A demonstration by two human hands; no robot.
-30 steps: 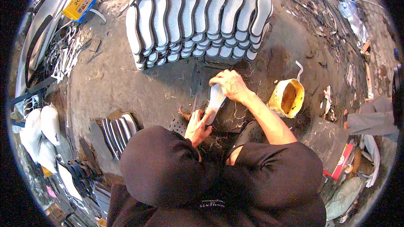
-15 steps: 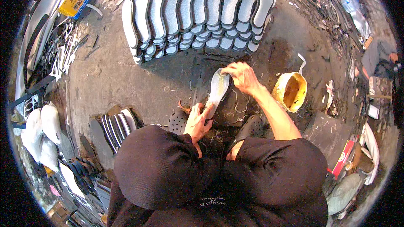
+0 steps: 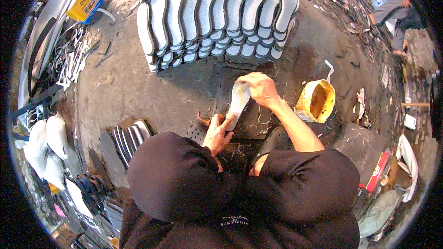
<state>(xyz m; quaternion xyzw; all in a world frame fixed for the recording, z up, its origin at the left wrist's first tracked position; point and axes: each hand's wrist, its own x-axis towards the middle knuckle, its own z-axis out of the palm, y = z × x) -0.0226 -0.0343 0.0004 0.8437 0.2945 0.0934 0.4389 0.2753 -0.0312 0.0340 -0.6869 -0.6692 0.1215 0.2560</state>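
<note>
The pale sole [image 3: 237,103] lay lengthwise between the two hands, its near end at the left hand [image 3: 217,134] and its far end at the right hand [image 3: 261,90]. The left hand grasped the near end, fingers laid along it and thumb spread to the side. The right hand was bent over the far end with its fingers curled; they were blurred, and I could not tell whether they were clenched on the sole or on something small.

The sole was thin, long and gently waisted, whitish, with a yellowish patch towards its far half. Beyond it rose a broad pile of soles [image 3: 210,14], wavy-sided, pale on top and dark-edged, packed side by side in overlapping tiers. The yellow bucket [image 3: 302,109] had a smeared wall, an uneven rim and a brownish inside. Dark shoes with round holes [image 3: 197,132] showed beside the left hand, and a black-and-white striped stack [image 3: 133,139] stood farther left.

The bare, dark floor [image 3: 120,83] opened widely to the left of the hands, as far as a tangle of pale strips [image 3: 76,60]. A narrower gap parted the sole's far end from the pile's front edge, and another parted the right forearm from the bucket. Pale threads [image 3: 264,128] littered the ground just right of the sole.
</note>
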